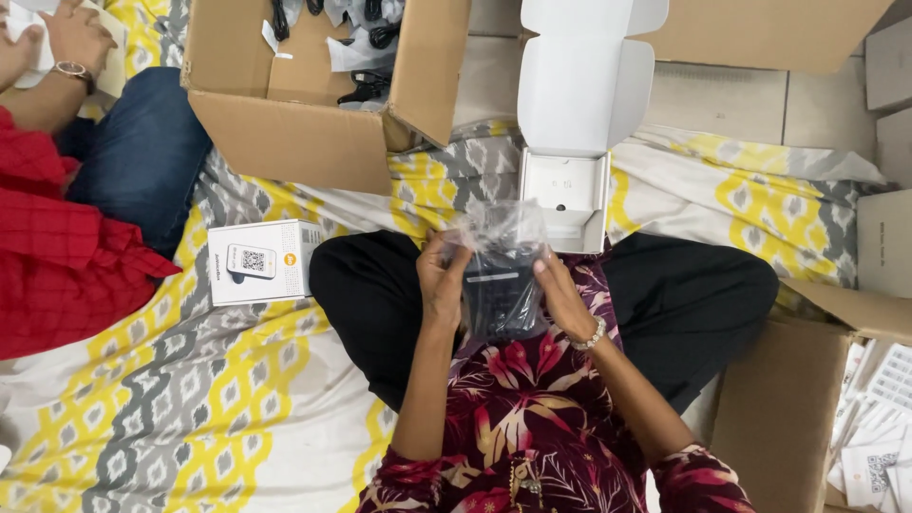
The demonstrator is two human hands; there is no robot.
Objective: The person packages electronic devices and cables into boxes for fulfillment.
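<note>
Fingers of both my hands are clenched on a clear plastic bag (501, 249) that wraps a black device (502, 299), held over my lap between my crossed legs; my left hand (443, 277) grips the bag's left edge with the thumb laid against the front, and my right hand (562, 296) grips the right edge, a beaded bracelet (594, 335) on that wrist. Just beyond the bag, touching the top of my knees as far as I can tell, stands an open white box (568, 195) with its lid (579, 81) flipped up and back, a moulded white tray showing inside. To my left on the yellow, grey and white patterned sheet (190, 399) lies a closed white product box (258, 261) with a picture of a device on its face, near my left knee but apart from it. Farther off sits an open cardboard carton (304, 104) with black cables and plastic wrappers in it. Another person in a red checked shirt (57, 247) and blue jeans sits at the left edge, their hands (66, 38) well away from mine. A second cardboard carton (788, 408) stands by my right knee, holding white printed cards
</note>
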